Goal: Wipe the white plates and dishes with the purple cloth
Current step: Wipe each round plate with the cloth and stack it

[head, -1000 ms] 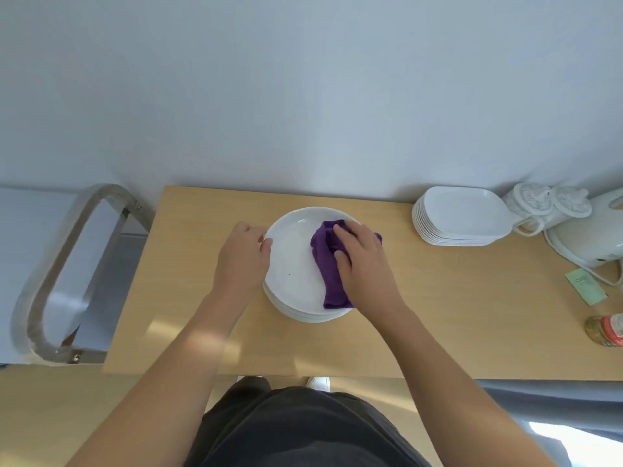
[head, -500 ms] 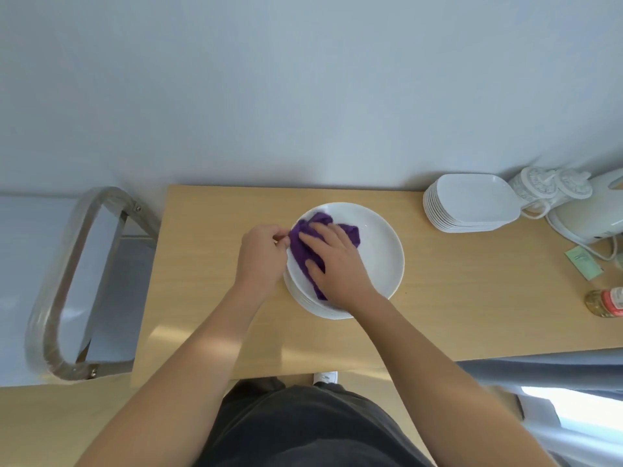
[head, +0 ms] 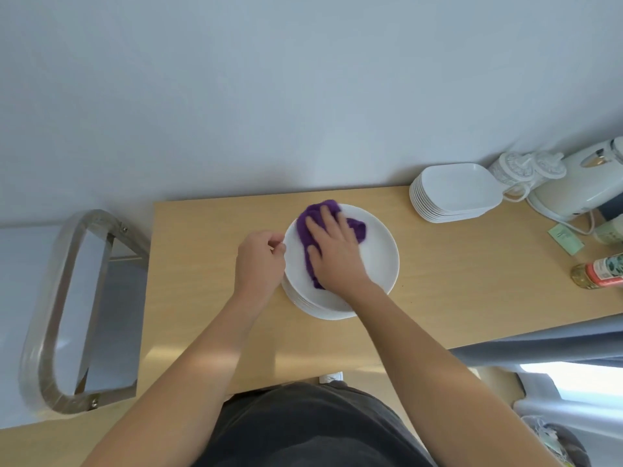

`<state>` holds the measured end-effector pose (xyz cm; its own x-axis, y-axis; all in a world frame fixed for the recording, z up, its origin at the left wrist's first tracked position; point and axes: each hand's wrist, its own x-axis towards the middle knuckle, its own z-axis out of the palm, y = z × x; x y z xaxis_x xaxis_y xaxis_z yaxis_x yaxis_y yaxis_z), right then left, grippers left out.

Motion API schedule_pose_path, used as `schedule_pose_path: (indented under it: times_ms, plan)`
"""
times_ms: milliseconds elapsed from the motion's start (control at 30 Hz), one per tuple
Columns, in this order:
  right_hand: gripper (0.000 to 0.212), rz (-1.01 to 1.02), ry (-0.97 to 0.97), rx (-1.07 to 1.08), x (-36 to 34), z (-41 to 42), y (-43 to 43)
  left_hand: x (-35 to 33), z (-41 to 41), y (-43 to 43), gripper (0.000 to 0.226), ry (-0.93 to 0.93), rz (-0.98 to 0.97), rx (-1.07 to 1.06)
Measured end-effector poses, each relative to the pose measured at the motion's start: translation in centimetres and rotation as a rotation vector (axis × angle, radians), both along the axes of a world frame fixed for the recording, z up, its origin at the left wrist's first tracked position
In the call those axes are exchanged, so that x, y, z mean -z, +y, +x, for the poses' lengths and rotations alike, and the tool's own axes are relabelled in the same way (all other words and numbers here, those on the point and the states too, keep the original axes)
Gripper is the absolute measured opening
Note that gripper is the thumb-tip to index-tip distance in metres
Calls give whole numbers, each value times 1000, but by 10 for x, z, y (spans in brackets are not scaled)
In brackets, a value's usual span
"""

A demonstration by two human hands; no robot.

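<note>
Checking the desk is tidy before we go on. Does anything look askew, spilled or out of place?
The orange-labelled bottle appears to lie on its side near the table's right end, though the frame cuts it off. No spill or damage shows.

Head cam, wide-angle, looks fwd/down onto table [head: 455, 281] from close above.

Quick count: two hands, a left hand [head: 259, 261] and a right hand [head: 333, 254]. One purple cloth [head: 357, 229]. One stack of round plates [head: 377, 257], packed too tight to count, plus one stack of squarish dishes [head: 455, 190], maybe nine or ten going by the edges. Two ornate white cups [head: 514, 165], one kettle [head: 580, 187], one green packet [head: 565, 238], one orange-labelled bottle [head: 600, 274], one table [head: 472, 281].
</note>
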<state>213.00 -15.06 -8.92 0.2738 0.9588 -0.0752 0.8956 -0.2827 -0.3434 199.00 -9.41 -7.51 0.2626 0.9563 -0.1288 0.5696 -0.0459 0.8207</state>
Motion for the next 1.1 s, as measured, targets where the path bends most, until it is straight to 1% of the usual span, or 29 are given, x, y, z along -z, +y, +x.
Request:
schedule_pose_path:
  times_ms: [100, 167, 233, 267, 333, 400, 467, 533, 600, 700, 767, 833, 900, 1000, 1100]
  plan:
    - [52, 22, 133, -157, -9, -18, -19, 2, -1, 2, 17, -1, 8, -3]
    - [50, -27, 197, -165, -23, -13, -49, 3, -1, 3, 16, 14, 3, -4]
    - [48, -85, 200, -101, -35, 0, -75, 4, 0, 2, 16, 11, -14, -13]
    - [47, -93, 183, -25, -38, 10, -81, 4, 1, 2, 16, 6, -22, -17]
    - [45, -28, 95, 129, -34, 29, -76, 3, 1, 1, 16, 4, -28, -13]
    - [46, 23, -11, 183, -23, 35, -56, 3, 0, 1, 15, 4, -26, -9]
    - [50, 34, -32, 147, -12, 32, -31, 4, 0, 1, 14, 6, -27, -13]
    - [54, 30, 38, 102, -7, 21, -12, 5, 0, 0, 15, 10, -20, -11]
    - [54, 48, 110, -2, -7, 7, -7, 5, 1, 0, 16, 6, -8, -8]
    - [50, 44, 176, -153, -15, -10, -27, 4, 1, -1, 17, 19, 27, -5]
    - [44, 41, 162, -172, -22, -12, -49, 4, 2, -2, 18, 32, 53, -5]
    - [40, 29, 128, -128, -25, -1, -66, 4, 3, -3, 19, 41, 54, -6]
    - [39, 23, 89, -32, -26, 16, -76, 4, 4, -4, 19, 50, 50, -8]
    - [33, 65, 4, 113, -25, 39, -80, 2, 3, -6, 20, 32, 62, 4]
    - [33, 232, -73, 162, -24, 52, -81, 0, 3, -8, 20, 42, 63, -14]
